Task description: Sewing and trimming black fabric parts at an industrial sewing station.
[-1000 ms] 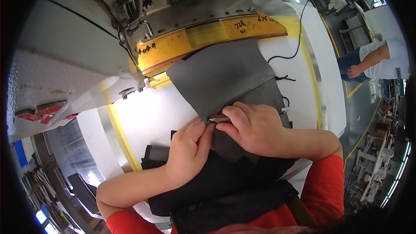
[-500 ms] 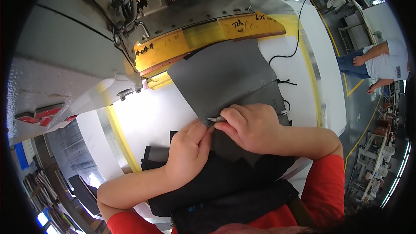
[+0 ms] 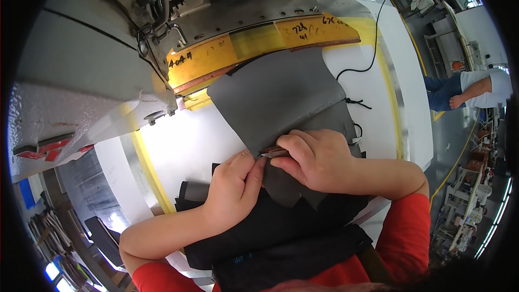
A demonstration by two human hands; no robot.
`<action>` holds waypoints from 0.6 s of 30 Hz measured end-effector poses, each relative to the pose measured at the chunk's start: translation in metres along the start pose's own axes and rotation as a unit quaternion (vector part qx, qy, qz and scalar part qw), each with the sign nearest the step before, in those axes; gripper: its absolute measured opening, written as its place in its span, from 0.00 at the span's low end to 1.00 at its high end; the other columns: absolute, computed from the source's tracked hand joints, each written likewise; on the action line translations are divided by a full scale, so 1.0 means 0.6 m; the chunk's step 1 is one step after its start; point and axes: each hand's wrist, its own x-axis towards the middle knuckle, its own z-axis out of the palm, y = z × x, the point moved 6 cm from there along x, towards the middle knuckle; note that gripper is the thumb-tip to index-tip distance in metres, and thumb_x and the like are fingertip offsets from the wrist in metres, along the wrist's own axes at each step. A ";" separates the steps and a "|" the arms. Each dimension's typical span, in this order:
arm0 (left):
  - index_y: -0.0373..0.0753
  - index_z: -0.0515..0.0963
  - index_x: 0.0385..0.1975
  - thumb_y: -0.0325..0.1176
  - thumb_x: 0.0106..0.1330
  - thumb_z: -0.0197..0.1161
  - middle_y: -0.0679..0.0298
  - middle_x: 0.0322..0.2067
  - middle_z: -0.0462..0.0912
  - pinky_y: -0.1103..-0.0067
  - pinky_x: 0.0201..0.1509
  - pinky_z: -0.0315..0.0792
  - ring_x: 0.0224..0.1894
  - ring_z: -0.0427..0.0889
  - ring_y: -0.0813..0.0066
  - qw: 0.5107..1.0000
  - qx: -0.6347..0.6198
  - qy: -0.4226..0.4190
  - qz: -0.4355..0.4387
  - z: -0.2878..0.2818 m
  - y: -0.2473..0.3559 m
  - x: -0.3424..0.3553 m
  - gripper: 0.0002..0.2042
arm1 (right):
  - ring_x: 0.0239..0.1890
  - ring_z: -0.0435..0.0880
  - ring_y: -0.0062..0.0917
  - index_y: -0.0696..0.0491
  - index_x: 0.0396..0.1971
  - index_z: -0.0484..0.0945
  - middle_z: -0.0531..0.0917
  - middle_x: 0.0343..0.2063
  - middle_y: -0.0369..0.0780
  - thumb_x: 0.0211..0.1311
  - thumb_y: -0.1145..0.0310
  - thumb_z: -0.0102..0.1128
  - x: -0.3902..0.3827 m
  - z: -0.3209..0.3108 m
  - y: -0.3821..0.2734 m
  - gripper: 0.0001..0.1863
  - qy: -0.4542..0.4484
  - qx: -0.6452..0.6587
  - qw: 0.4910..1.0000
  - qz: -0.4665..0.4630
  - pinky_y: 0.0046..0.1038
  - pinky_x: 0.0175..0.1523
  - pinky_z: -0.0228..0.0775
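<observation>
A grey fabric piece (image 3: 281,89) lies across the white table, its far end up against the yellow template on the machine. My left hand (image 3: 233,186) is closed, pinching the fabric's near left edge between thumb and fingers. My right hand (image 3: 319,159) is closed around small metal thread snips (image 3: 270,153), whose tips point left at the edge beside my left fingertips. Most of the snips is hidden inside the right hand. Dark fabric (image 3: 281,227) is bunched below both hands, on my side of the table.
A large sewing machine head (image 3: 75,92) looms at the left. The yellow template (image 3: 259,38) sits under a metal clamp bar (image 3: 243,19). A black cord (image 3: 373,43) runs over the white table (image 3: 416,103). At the far right a person (image 3: 476,89) stands on the floor near other machines.
The snips have shifted slightly and their blades look more parted, with a reddish part showing. My hands hold nearly the same place. The person at the right has moved.
</observation>
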 end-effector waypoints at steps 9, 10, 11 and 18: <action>0.31 0.67 0.23 0.22 0.60 0.52 0.54 0.18 0.72 0.73 0.22 0.66 0.18 0.74 0.60 1.000 0.006 0.011 0.014 0.001 0.000 -0.001 0.05 | 0.18 0.76 0.27 0.56 0.34 0.67 0.75 0.21 0.38 0.47 0.64 0.63 -0.001 0.001 -0.004 0.18 0.003 -0.039 0.999 -0.013 0.25 0.20 0.66; 0.31 0.67 0.23 0.22 0.60 0.52 0.54 0.18 0.72 0.73 0.22 0.66 0.18 0.74 0.60 1.000 0.006 0.011 0.014 0.000 0.001 -0.001 0.05 | 0.18 0.75 0.27 0.56 0.33 0.67 0.74 0.21 0.37 0.47 0.64 0.63 -0.001 0.000 -0.005 0.18 0.008 -0.042 0.999 -0.016 0.25 0.20 0.66; 0.31 0.67 0.23 0.22 0.60 0.52 0.54 0.18 0.72 0.73 0.22 0.66 0.18 0.74 0.60 1.000 0.005 0.005 0.013 0.000 0.002 -0.001 0.05 | 0.18 0.75 0.27 0.56 0.33 0.67 0.74 0.21 0.37 0.47 0.64 0.63 -0.001 -0.001 -0.005 0.18 0.008 -0.043 0.999 -0.016 0.25 0.20 0.66; 0.30 0.67 0.23 0.22 0.60 0.52 0.53 0.19 0.72 0.74 0.22 0.66 0.18 0.74 0.62 1.000 -0.004 -0.003 0.004 0.003 -0.001 -0.001 0.05 | 0.17 0.75 0.27 0.56 0.33 0.67 0.74 0.20 0.37 0.47 0.63 0.63 -0.002 0.002 -0.004 0.18 0.001 -0.044 0.999 -0.014 0.25 0.20 0.66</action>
